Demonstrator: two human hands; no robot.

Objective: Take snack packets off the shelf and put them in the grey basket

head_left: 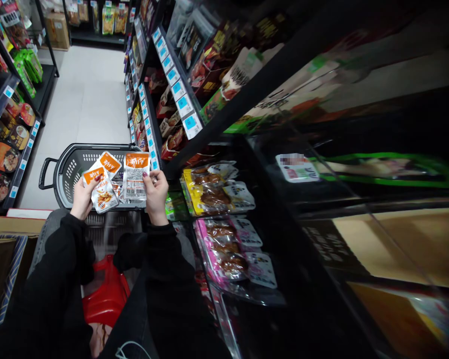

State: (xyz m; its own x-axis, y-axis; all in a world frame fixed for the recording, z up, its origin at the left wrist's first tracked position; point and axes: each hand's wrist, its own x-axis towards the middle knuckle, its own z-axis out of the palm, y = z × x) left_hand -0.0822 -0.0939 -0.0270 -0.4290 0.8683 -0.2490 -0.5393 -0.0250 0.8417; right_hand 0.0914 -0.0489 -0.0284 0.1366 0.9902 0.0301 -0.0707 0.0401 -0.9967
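My left hand (83, 196) grips a snack packet (104, 192) with an orange top and a picture of food on its white front. Just behind it shows a second orange-topped packet (110, 163); whether my left hand also holds that one I cannot tell. In my right hand (156, 192) is another snack packet (135, 177), pinched at its right edge with its printed text side towards me. Both hands are above a grey shopping basket (70, 175), where more small packets lie partly hidden under the ones I hold.
To the right, a shelf bears yellow packs (209, 189) and pink packs (224, 249) of brown food. Shelving with price tags (177, 89) runs along the aisle floor (90, 85). A red plastic object (107, 294) is between my legs, and cardboard boxes (7, 249) stand at left.
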